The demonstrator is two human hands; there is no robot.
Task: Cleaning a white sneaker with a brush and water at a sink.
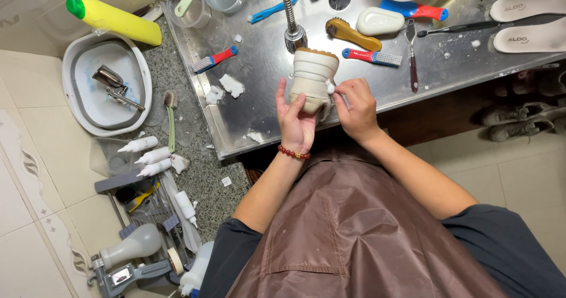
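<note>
A: Holding the cream shoe point(314, 77) upright on its toe or heel end, both hands work at the near edge of the steel counter point(265, 97). Confirm the grip.

B: Left hand point(296, 121) is closed around the lower end of the shoe, thumb on one side, fingers on the other. This appears to brace it against the counter so it does not tip. A red bead bracelet point(293, 153) sits on that wrist.

A: And the other hand?

B: Right hand point(355, 106) is pinched on a small white item point(331, 88) at the shoe's side, possibly a cloth or lace end; it is too small to identify. The two hands are close together, with the shoe between them.

A: Surroundings?

B: Tools lie within reach behind the shoe: a wooden-handled brush point(352, 34), a red-and-blue brush point(371, 56), a white soap-like block point(379, 20) and a second red-and-blue brush point(214, 59). Two insoles point(530, 20) lie apart at the far right, likely separated from the shoes for handling on their own. White foam patches point(231, 85) mark the wet counter.

A: Protection?

B: A brown apron point(348, 233) covers the person's front, consistent with wet work. A white basin point(106, 85) and a yellow bottle point(115, 19) stand on the left side, clear of the working area.
</note>
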